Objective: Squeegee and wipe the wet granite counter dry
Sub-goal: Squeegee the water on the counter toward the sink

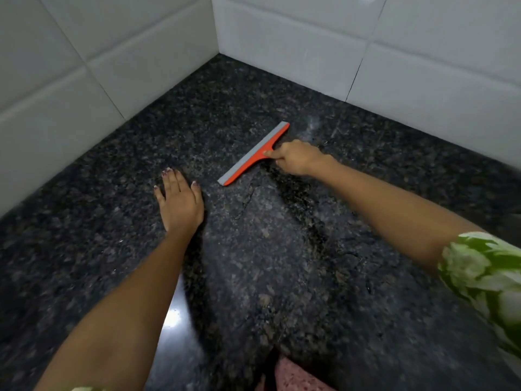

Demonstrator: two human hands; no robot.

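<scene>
Two hands | right hand [296, 159] grips squeegee [253, 154], blade diagonal near-left to far-right | left hand [180, 198] flat

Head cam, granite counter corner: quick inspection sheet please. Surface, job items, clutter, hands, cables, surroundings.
Surface: dark speckled granite counter, with a duller streaked band running from the squeegee toward the camera; whether that is water I cannot tell.
Job's things: red squeegee with a grey blade, lying on the counter near the corner.
Clutter: pink speckled item at the bottom edge, cut off; could be a cloth or sponge.
Hands: right hand shut on the squeegee handle; left hand flat on the counter, palm down, empty.
Cables: nothing seen.
Surroundings: white tiled walls meeting in a corner behind the counter; green and white patterned sleeve on the right arm.
</scene>
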